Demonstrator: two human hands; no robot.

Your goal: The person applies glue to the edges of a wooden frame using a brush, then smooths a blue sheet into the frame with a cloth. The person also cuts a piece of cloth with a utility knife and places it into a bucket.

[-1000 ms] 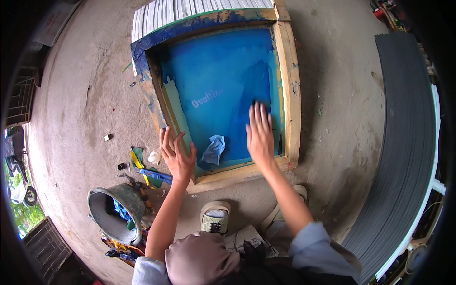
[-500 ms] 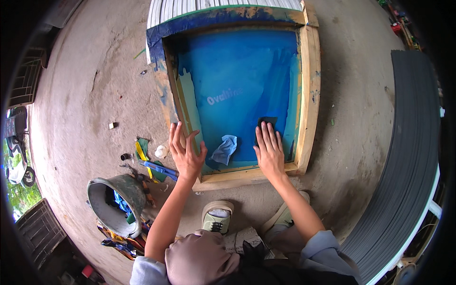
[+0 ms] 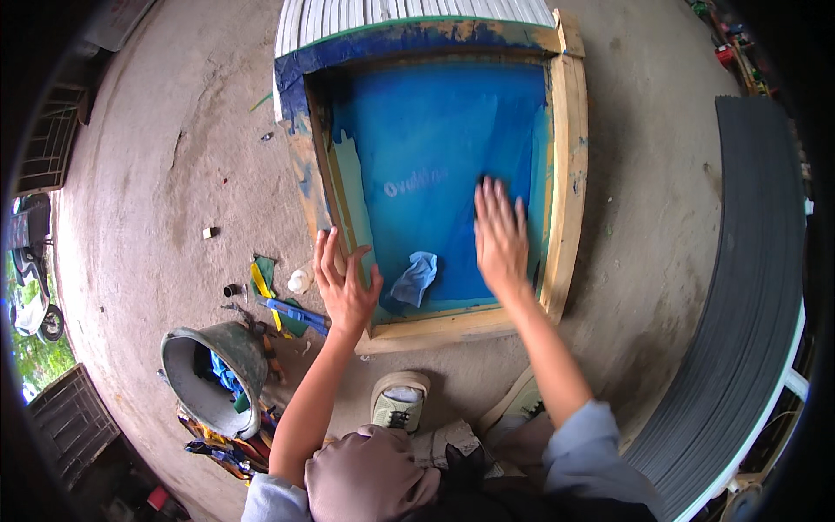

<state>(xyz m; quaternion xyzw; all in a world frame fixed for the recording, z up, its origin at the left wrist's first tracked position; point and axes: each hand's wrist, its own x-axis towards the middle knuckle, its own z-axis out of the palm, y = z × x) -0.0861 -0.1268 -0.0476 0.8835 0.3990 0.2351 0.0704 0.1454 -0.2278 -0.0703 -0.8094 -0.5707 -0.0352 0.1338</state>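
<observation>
A screen-printing frame (image 3: 571, 174) of wood lies on the ground in front of me, with a blue-coated mesh (image 3: 435, 113) that has pale lettering in its middle. My right hand (image 3: 502, 239) lies flat over a small black sheet (image 3: 480, 183), perhaps sandpaper, and presses it on the right part of the mesh. Most of the sheet is covered by my fingers, which are blurred. At the frame's lower left, my left hand (image 3: 345, 291) rests with fingers spread on the wooden rail. Between the hands, a crumpled light-blue cloth (image 3: 415, 278) lies on the mesh.
A tipped grey bucket (image 3: 213, 378) with blue scraps lies left of my left arm. Near it are a blue-handled tool (image 3: 296, 315) and a whitish lump (image 3: 300, 280). A ribbed white panel (image 3: 409, 16) lies beyond the frame; stacked dark-grey sheets (image 3: 739, 261) stand at right.
My right hand has slid away from me across the mesh, taking the black sheet along. My left hand stays on the rail; the view has shifted slightly.
</observation>
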